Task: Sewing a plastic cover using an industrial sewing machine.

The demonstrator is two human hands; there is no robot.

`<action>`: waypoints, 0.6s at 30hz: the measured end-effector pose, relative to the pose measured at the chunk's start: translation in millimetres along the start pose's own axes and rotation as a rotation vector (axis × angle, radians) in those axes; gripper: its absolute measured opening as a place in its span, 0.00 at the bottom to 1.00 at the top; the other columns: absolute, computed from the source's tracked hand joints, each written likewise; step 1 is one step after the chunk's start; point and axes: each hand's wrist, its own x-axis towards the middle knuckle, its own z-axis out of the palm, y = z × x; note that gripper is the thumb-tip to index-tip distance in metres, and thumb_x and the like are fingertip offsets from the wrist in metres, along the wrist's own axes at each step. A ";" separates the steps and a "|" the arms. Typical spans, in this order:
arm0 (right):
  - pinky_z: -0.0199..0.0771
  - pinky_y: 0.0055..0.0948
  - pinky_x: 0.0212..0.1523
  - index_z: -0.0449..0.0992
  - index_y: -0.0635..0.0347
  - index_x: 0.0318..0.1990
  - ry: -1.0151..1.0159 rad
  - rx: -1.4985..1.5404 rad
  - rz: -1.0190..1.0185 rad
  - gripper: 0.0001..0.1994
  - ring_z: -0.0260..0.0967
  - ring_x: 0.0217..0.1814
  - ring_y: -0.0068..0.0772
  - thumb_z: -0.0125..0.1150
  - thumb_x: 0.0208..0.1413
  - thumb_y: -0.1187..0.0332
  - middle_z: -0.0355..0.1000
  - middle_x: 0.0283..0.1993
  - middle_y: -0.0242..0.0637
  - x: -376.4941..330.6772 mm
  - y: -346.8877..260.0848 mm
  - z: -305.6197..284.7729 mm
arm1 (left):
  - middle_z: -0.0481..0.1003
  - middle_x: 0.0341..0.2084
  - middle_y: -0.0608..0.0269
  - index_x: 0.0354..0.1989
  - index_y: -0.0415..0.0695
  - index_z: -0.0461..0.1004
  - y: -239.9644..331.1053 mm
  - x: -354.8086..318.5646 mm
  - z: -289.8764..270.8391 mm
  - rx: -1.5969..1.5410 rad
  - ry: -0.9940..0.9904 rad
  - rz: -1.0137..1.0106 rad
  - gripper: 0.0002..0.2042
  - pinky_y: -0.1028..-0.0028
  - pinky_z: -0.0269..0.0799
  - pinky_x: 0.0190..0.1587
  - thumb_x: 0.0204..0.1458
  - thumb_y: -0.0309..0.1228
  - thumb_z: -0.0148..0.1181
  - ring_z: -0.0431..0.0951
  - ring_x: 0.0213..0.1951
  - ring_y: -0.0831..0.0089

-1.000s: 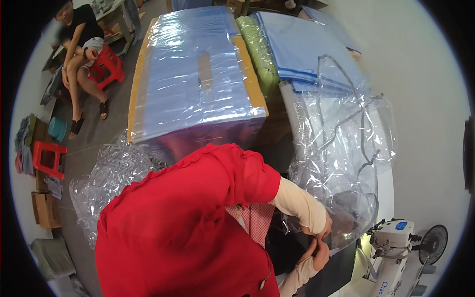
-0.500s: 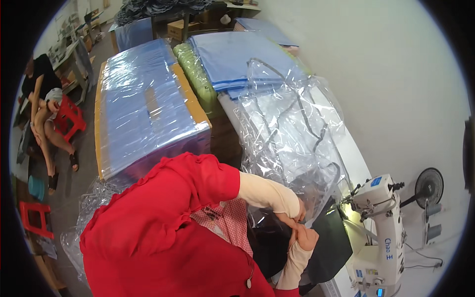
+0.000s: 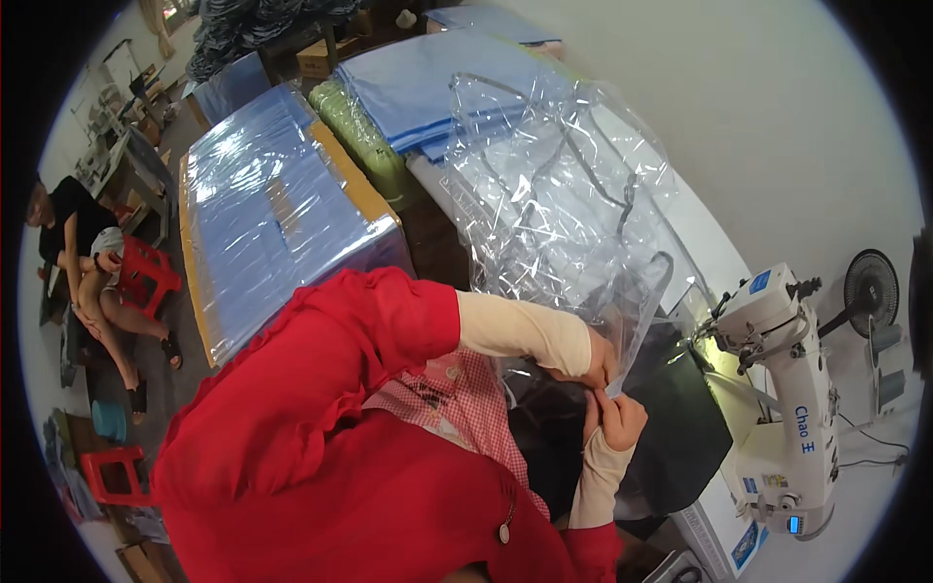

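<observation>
A large, crinkled clear plastic sheet with dark grey edging strips lies over the table to the front. Its near edge runs down into my two hands. My left hand is closed on this edge, fingers bent in a pinch. Just below, my right hand pinches the same edge, its thumb and fingertips close to the left hand. Beside them to the right is a black panel. What lies under my fingers is partly hidden.
A white sewing machine with its lamp lit stands right, a black fan behind it. Film-wrapped blue stacks fill the left; folded blue sheets lie beyond. A seated person and a red stool are far left.
The view has shifted and turned a little. My hands stay close together on the plastic edge, and the right fingers now sit more plainly below the left hand, with the edge showing between.
</observation>
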 end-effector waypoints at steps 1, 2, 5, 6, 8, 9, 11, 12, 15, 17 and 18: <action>0.62 0.34 0.34 0.75 0.59 0.29 0.014 -0.021 0.012 0.10 0.65 0.31 0.37 0.67 0.34 0.75 0.69 0.32 0.34 2.4 -3.3 1.6 | 0.73 0.41 0.50 0.37 0.39 0.73 -3.2 0.0 1.7 -0.007 0.002 -0.001 0.12 0.65 0.70 0.46 0.42 0.26 0.53 0.72 0.44 0.52; 0.62 0.33 0.34 0.75 0.59 0.29 0.009 -0.044 0.019 0.10 0.65 0.31 0.37 0.67 0.34 0.75 0.69 0.32 0.34 3.7 -10.5 1.1 | 0.72 0.34 0.51 0.32 0.39 0.73 -5.6 -0.6 3.6 -0.017 0.115 0.082 0.09 0.65 0.69 0.39 0.40 0.26 0.54 0.73 0.38 0.53; 0.60 0.34 0.36 0.75 0.58 0.29 0.012 -0.036 0.030 0.10 0.65 0.31 0.36 0.69 0.36 0.72 0.68 0.31 0.32 2.1 -19.4 6.3 | 0.72 0.26 0.52 0.26 0.38 0.73 -3.0 1.9 -2.2 -0.063 0.243 0.178 0.06 0.64 0.68 0.33 0.38 0.26 0.56 0.73 0.32 0.53; 0.60 0.34 0.37 0.75 0.57 0.29 0.027 -0.071 0.031 0.10 0.64 0.32 0.35 0.69 0.36 0.71 0.68 0.32 0.32 3.8 -19.7 6.3 | 0.72 0.26 0.53 0.26 0.38 0.72 -2.2 4.0 -5.2 -0.101 0.258 0.191 0.06 0.64 0.68 0.34 0.38 0.25 0.55 0.73 0.32 0.53; 0.58 0.35 0.43 0.76 0.54 0.30 0.052 -0.109 0.037 0.10 0.64 0.34 0.32 0.69 0.37 0.68 0.67 0.31 0.29 0.6 -24.4 9.0 | 0.72 0.37 0.53 0.33 0.39 0.72 6.1 7.4 -13.5 -0.062 0.015 -0.037 0.10 0.65 0.69 0.41 0.41 0.27 0.55 0.72 0.40 0.54; 0.58 0.34 0.43 0.77 0.53 0.31 0.050 -0.094 0.028 0.10 0.64 0.33 0.32 0.69 0.37 0.69 0.67 0.29 0.29 -1.0 -28.2 11.3 | 0.71 0.46 0.53 0.41 0.39 0.72 13.8 7.0 -28.6 -0.028 -0.202 -0.193 0.15 0.66 0.69 0.47 0.43 0.28 0.55 0.71 0.47 0.55; 0.58 0.33 0.45 0.77 0.51 0.33 -0.031 -0.063 0.072 0.11 0.65 0.33 0.29 0.67 0.38 0.71 0.68 0.30 0.27 -0.7 -46.9 7.2 | 0.70 0.45 0.56 0.41 0.40 0.72 13.0 -10.1 -30.5 0.023 -0.056 -0.033 0.16 0.65 0.68 0.49 0.40 0.26 0.57 0.70 0.50 0.56; 0.58 0.34 0.45 0.78 0.50 0.35 -0.065 -0.022 0.096 0.12 0.65 0.33 0.28 0.67 0.38 0.70 0.68 0.29 0.26 -5.0 -50.1 5.3 | 0.71 0.45 0.57 0.41 0.41 0.72 21.1 -10.9 -33.3 0.003 -0.025 -0.022 0.16 0.64 0.68 0.50 0.39 0.26 0.58 0.69 0.51 0.56; 0.58 0.32 0.44 0.78 0.48 0.34 0.031 -0.031 0.159 0.12 0.65 0.36 0.25 0.68 0.38 0.69 0.69 0.31 0.23 -22.4 -53.7 13.0 | 0.71 0.45 0.61 0.41 0.43 0.72 19.2 -12.7 -22.4 0.007 0.133 0.057 0.18 0.62 0.66 0.52 0.37 0.25 0.60 0.67 0.54 0.57; 0.57 0.30 0.46 0.77 0.50 0.33 0.117 -0.064 0.150 0.10 0.67 0.36 0.24 0.61 0.40 0.73 0.70 0.31 0.23 -24.7 -57.7 19.0 | 0.71 0.45 0.61 0.42 0.45 0.72 11.2 -15.8 -12.7 0.028 0.146 0.036 0.19 0.61 0.64 0.54 0.36 0.25 0.60 0.66 0.55 0.57; 0.58 0.29 0.47 0.77 0.51 0.33 0.098 -0.038 0.162 0.09 0.67 0.35 0.24 0.60 0.40 0.73 0.71 0.31 0.23 -26.6 -53.2 21.3 | 0.71 0.44 0.61 0.42 0.45 0.73 3.5 -14.3 -7.9 0.022 0.139 0.027 0.19 0.61 0.64 0.54 0.36 0.25 0.60 0.65 0.55 0.57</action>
